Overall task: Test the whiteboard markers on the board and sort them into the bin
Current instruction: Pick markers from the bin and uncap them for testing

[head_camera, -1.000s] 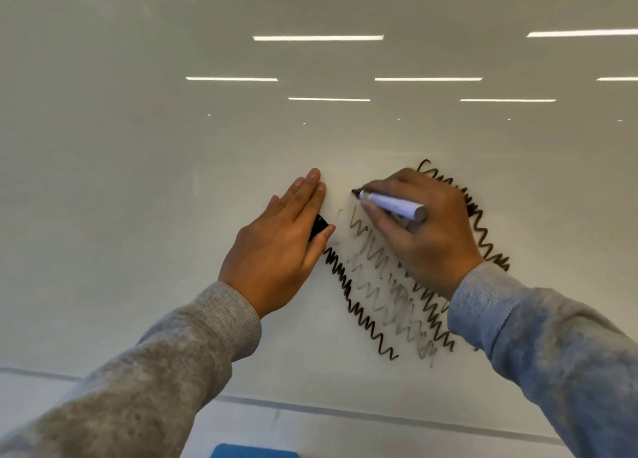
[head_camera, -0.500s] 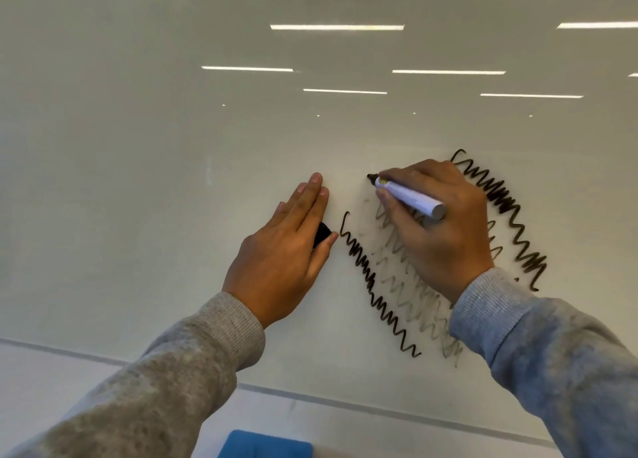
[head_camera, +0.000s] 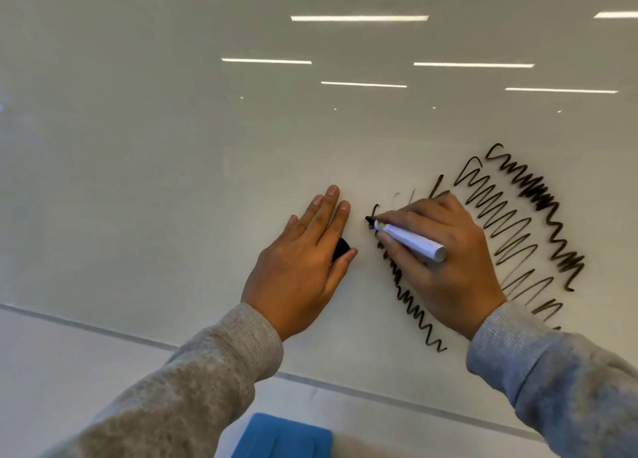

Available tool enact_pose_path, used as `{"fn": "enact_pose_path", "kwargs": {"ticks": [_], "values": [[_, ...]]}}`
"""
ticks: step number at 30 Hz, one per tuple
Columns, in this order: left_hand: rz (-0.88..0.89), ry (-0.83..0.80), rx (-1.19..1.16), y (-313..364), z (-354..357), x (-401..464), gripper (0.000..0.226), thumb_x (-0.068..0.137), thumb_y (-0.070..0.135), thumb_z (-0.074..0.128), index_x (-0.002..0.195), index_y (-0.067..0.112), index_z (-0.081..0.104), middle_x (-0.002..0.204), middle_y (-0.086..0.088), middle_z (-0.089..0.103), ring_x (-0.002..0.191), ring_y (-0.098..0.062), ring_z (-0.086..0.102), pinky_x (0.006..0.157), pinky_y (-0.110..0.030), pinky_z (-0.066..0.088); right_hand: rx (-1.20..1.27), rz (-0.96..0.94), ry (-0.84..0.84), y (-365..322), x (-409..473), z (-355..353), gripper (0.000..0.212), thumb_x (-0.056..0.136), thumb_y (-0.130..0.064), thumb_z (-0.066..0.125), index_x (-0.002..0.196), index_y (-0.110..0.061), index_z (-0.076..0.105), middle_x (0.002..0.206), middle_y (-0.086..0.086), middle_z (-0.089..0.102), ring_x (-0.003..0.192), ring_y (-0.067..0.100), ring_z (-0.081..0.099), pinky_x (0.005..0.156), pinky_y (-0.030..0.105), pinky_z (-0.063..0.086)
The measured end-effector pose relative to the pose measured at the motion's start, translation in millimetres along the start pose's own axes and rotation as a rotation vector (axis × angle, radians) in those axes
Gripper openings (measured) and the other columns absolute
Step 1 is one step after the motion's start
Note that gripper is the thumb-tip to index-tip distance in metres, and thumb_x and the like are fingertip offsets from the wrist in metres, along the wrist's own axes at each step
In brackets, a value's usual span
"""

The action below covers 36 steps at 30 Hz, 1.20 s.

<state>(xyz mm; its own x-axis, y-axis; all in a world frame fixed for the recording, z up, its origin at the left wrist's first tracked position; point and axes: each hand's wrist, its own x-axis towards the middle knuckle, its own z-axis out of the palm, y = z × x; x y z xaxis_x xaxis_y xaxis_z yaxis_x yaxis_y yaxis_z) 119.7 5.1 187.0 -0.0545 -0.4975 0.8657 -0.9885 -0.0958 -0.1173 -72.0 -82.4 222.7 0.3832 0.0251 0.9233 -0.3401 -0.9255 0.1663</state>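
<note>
White marker [head_camera: 409, 239] in right hand [head_camera: 445, 260], one cap [head_camera: 341, 249].

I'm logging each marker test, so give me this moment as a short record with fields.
surface: whiteboard, several black squiggles at right
right hand: grips marker, tip on board
left hand: fingers straight and flat on board, black cap tucked under thumb
blue object: bottom edge, partly cut off
</note>
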Motion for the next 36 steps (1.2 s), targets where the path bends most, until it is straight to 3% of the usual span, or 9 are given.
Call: {"fn": "enact_pose_path", "kwargs": {"ticks": [3,12,15,18,20,24,29,33,36], "values": [[-0.011,-0.001,-0.008,1.0,-0.2,-1.0,0.065,0.105,0.050,0.032,0.159,0.020,0.012,0.167,0.003,0.003,0.149,-0.010,0.004,0.114,-0.031,0.020,-0.061,-0.079,-0.142,-3.6,-17.4,3.9,0.035,0.100,-0.040,0.049,0.115,-0.019,0.073,0.106,-0.002,0.070,0.094,0.022,0.055,0.073,0.045,0.048],[-0.035,-0.097,-0.105,4.5,-13.0,-17.8,0.063,0.103,0.055,0.023,0.159,0.028,0.010,0.164,0.012,-0.005,0.148,-0.004,0.000,0.115,-0.024,0.009,-0.030,0.000,-0.196,-5.5,-47.4,-2.7,0.029,0.099,-0.039,0.054,0.114,-0.023,0.073,0.103,-0.008,0.067,0.090,0.018,0.054,0.072,0.037,0.044],[-0.049,-0.076,-0.094,12.4,-17.5,-41.2,0.059,0.102,0.052,0.033,0.152,0.021,0.036,0.159,0.004,0.032,0.139,-0.013,0.043,0.106,-0.027,0.027,-0.086,-0.072,-0.241,-6.5,-64.2,-5.2,0.025,0.099,-0.034,0.057,0.113,-0.021,0.073,0.101,-0.006,0.066,0.088,0.021,0.056,0.071,0.037,0.044],[-0.074,-0.015,-0.168,18.7,-18.7,-58.3,0.047,0.100,0.045,0.040,0.134,0.018,0.058,0.122,0.001,0.070,0.093,-0.022,0.071,0.087,-0.027,0.051,0.023,0.044,-0.132,-6.5,-74.9,-3.9,0.022,0.097,-0.026,0.062,0.111,-0.014,0.075,0.099,-0.001,0.066,0.086,0.024,0.059,0.072,0.040,0.048],[-0.175,-0.105,-0.296,26.5,-23.3,-66.8,0.039,0.099,0.050,0.034,0.115,0.025,0.060,0.096,0.006,0.070,0.077,-0.016,0.066,0.073,-0.033,0.059,0.043,0.063,-0.153,-12.2,-86.2,-0.5,0.023,0.098,-0.026,0.059,0.109,-0.013,0.075,0.098,0.001,0.066,0.086,0.025,0.061,0.072,0.040,0.051],[-0.314,-0.209,-0.501,38.2,-21.0,-84.0,0.034,0.102,0.047,0.039,0.078,0.023,0.044,0.059,0.008,0.048,0.051,-0.010,0.046,0.054,-0.040,0.048,0.057,0.099,-0.231,-16.5,-109.4,3.3,0.024,0.099,-0.031,0.057,0.109,-0.017,0.074,0.099,-0.003,0.066,0.087,0.022,0.060,0.072,0.039,0.050],[-0.506,-0.333,-0.815,59.9,-24.6,-106.0,0.043,0.102,0.040,0.048,0.067,0.016,0.037,0.055,0.012,0.037,0.053,-0.005,0.033,0.054,-0.022,0.031,-0.018,0.133,-0.278,-16.8,-127.3,-3.3,0.024,0.097,-0.034,0.057,0.109,-0.022,0.074,0.096,-0.007,0.064,0.083,0.020,0.059,0.069,0.037,0.047],[-0.643,-0.415,-1.169,69.0,-29.4,-125.6,0.042,0.103,0.036,0.039,0.076,0.003,0.035,0.067,-0.005,0.032,0.057,-0.016,0.027,0.057,-0.037,0.024,0.102,0.287,-0.222,-18.4,-135.9,-18.1,0.012,0.095,-0.021,0.068,0.103,-0.017,0.076,0.095,-0.003,0.064,0.082,0.017,0.060,0.072,0.033,0.050],[-0.682,-0.429,-1.258,72.7,-31.1,-140.9,0.043,0.102,0.039,0.040,0.085,0.000,0.047,0.070,-0.009,0.040,0.052,-0.017,0.033,0.051,-0.032,0.030,0.355,0.584,-0.108,-28.4,-141.5,-31.5,0.005,0.089,-0.014,0.075,0.094,-0.015,0.076,0.089,-0.002,0.068,0.076,0.010,0.061,0.068,0.017,0.046]]}}
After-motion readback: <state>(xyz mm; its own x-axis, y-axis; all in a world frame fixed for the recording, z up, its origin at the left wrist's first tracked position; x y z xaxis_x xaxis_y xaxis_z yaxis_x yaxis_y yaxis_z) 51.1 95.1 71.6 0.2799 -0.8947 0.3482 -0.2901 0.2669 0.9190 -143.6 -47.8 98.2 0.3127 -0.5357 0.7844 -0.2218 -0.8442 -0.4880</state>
